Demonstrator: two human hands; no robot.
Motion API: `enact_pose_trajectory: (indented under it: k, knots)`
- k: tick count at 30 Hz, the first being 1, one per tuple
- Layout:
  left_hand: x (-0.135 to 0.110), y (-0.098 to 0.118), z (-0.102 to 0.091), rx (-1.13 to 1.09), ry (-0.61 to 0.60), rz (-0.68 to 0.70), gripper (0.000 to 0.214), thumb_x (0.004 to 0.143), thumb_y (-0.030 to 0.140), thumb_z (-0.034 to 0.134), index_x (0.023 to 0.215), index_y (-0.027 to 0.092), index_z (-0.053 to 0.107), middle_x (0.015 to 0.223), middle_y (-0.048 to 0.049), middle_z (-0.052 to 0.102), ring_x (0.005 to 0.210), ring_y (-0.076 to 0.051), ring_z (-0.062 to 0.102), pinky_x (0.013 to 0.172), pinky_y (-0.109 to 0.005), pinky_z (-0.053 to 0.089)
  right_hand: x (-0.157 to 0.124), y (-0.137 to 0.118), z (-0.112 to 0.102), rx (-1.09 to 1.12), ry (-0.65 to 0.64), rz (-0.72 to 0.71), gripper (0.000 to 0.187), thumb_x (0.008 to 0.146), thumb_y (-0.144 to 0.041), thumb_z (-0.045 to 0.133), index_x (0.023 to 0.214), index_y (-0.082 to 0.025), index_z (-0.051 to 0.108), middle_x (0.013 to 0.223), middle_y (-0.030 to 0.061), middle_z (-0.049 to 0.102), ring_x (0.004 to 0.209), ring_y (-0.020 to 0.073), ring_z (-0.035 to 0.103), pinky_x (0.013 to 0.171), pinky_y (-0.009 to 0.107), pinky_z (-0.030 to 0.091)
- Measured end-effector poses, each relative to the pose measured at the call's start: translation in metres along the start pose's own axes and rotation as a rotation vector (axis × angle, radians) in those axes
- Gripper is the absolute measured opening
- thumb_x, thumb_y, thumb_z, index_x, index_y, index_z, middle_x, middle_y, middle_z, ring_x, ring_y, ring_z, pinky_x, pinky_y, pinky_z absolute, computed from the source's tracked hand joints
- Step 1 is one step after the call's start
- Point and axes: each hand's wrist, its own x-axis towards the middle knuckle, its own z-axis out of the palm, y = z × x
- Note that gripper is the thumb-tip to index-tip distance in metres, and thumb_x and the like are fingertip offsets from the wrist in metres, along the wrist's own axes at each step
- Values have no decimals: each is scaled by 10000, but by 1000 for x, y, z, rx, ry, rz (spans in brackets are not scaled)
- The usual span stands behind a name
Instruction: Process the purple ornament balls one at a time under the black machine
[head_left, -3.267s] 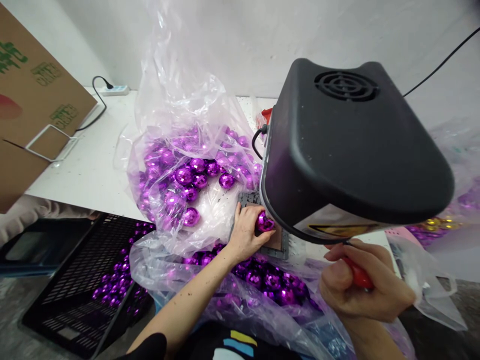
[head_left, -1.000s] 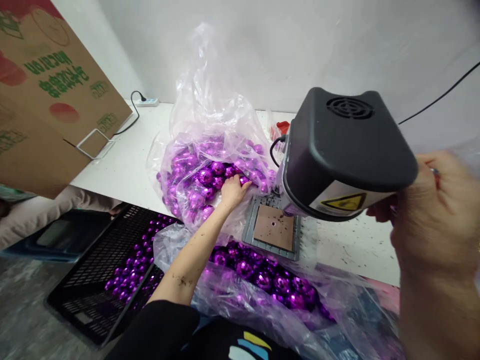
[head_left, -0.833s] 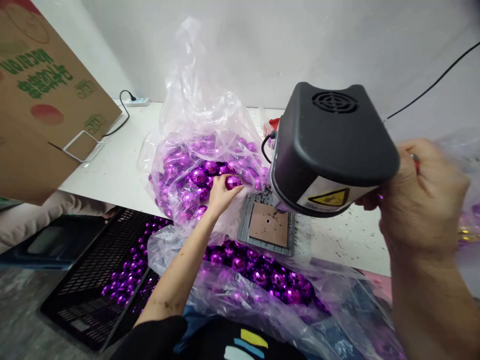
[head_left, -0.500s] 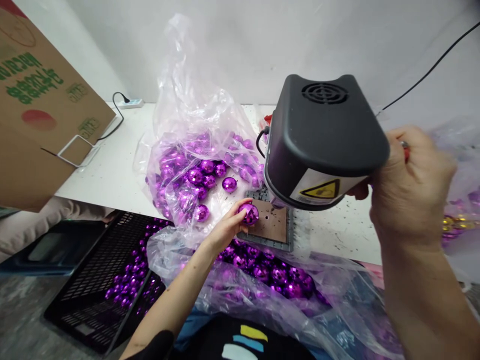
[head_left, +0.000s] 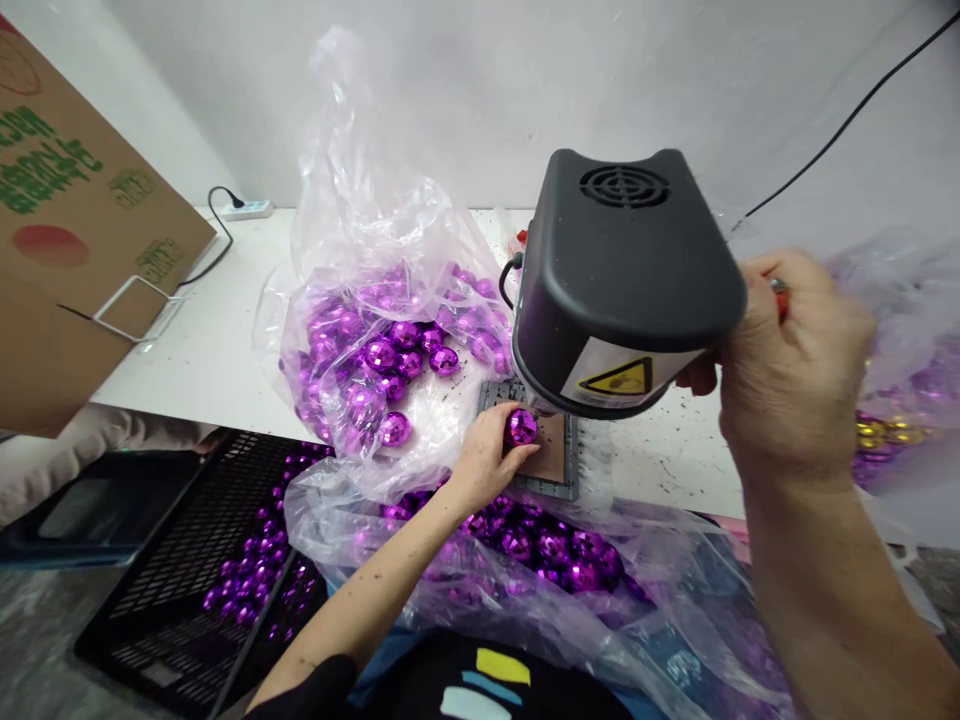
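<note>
A shiny purple faceted ball [head_left: 521,427] is pinched between the thumb and fingers of my left hand [head_left: 486,455]. It sits over the brown plate [head_left: 553,455] in a grey frame, under the left edge of a black machine head [head_left: 630,260] with a yellow warning label. At the machine's right side my right hand [head_left: 799,370] is closed around a handle. A red bit with a metal end shows at the fist, but most of the handle is hidden. Left of the plate, several purple balls [head_left: 380,355] lie in and before a clear plastic bag [head_left: 375,200].
More purple balls [head_left: 555,545] lie in plastic at my lap. A black crate [head_left: 157,560] with smaller purple balls stands low at left. At far left are a cardboard box [head_left: 67,250] and a power strip [head_left: 251,209]. Dark specks dot the white table [head_left: 667,470].
My left hand has brought the purple ball rightward across the plate, closer to the machine's underside. The loose ball near the bag now sits nearer the others. My right hand keeps its grip.
</note>
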Motion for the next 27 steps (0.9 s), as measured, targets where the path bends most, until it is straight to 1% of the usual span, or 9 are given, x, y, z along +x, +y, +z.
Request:
enact_pose_trajectory:
  k: [2, 5, 9, 13, 15, 17, 21, 24, 27]
  knots:
    - [1, 0, 5, 84, 3, 43, 443, 885, 287, 679, 1283, 192, 510, 1266, -123, 607, 1180, -276, 575, 1028, -452, 470, 0, -1, 0, -3, -1, 2, 424, 838, -612, 612, 764, -204, 525, 440, -84, 452, 351, 87, 442, 331, 225, 288]
    - [3, 0, 14, 170, 30, 10, 448, 848, 289, 711, 1254, 189, 550, 1268, -127, 592, 1198, -296, 548, 1032, -472, 458, 0, -1, 0, -6, -5, -4, 442, 839, -629, 600, 759, -202, 521, 439, -84, 444, 355, 81, 445, 338, 218, 288]
    - [8, -3, 23, 123, 76, -48, 454, 808, 330, 749, 1210, 207, 579, 1221, -105, 612, 1194, -296, 543, 1079, -505, 412, 0, -2, 0, -27, 1, -18, 450, 843, -636, 591, 758, -200, 525, 442, -88, 430, 361, 68, 436, 342, 211, 288]
    - [10, -10, 26, 20, 5, -3, 473, 827, 313, 727, 1251, 211, 544, 1195, -88, 638, 1179, -275, 565, 1190, -562, 265, 0, -1, 0, -29, 17, -31, 443, 847, -626, 594, 752, -198, 535, 432, -89, 414, 352, 63, 409, 336, 218, 279]
    - [10, -11, 26, -8, -39, -2, 474, 839, 322, 715, 1264, 212, 537, 1153, -80, 654, 1162, -270, 577, 1206, -573, 236, 1, 0, 1, -30, 30, -37, 445, 842, -623, 604, 743, -194, 540, 436, -85, 419, 354, 60, 409, 330, 214, 277]
    - [10, -12, 25, -21, -64, -26, 462, 842, 332, 711, 1261, 226, 548, 1147, -78, 660, 1174, -278, 576, 1204, -576, 251, 0, 0, 2, -35, 48, -47, 441, 839, -618, 611, 746, -192, 549, 445, -83, 427, 363, 58, 420, 330, 206, 283]
    - [11, -7, 21, -59, -116, -64, 434, 844, 321, 700, 1259, 261, 590, 1217, -90, 653, 1231, -308, 555, 1171, -582, 324, -6, -1, 2, -68, 72, -57, 407, 855, -592, 605, 789, -191, 588, 468, -81, 434, 386, 53, 428, 346, 204, 308]
    - [12, -3, 18, -98, -115, -69, 416, 845, 314, 692, 1250, 265, 611, 1227, -96, 655, 1234, -318, 558, 1142, -579, 372, -13, -4, 2, -116, 131, -87, 369, 865, -562, 608, 817, -196, 611, 501, -79, 443, 412, 41, 439, 372, 205, 326]
    - [11, -1, 16, -102, -109, -69, 380, 846, 301, 688, 1219, 267, 620, 1220, -103, 660, 1234, -323, 560, 1139, -582, 379, -22, -6, 2, -167, 192, -131, 345, 863, -551, 617, 824, -208, 615, 539, -72, 462, 450, 50, 478, 395, 238, 335]
